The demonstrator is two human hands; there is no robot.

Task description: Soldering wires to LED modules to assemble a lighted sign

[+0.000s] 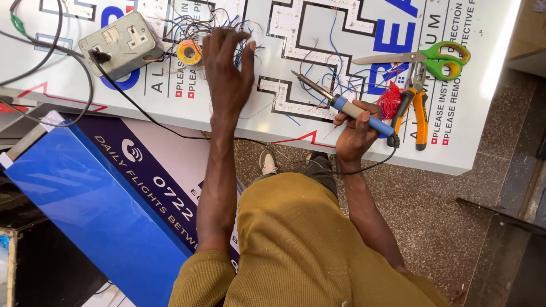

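Right hand (355,133) grips a blue-handled soldering iron (341,105), tip over the white worktop (472,131). Left hand (227,68) lies spread, empty, on tangled wires (187,25) beside a solder reel (189,52). Scissors (421,58) and pliers (418,111) lie right; a socket box (119,44) left.

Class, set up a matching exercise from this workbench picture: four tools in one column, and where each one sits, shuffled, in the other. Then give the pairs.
Things:
1. soldering iron
2. scissors
3. pliers
4. solder spool

Places:
A. beside the grey socket box
B. gripped in the right hand
C. far right of the panel, green handles
D. just below the scissors, orange handles

Pairs: 1-B, 2-C, 3-D, 4-A
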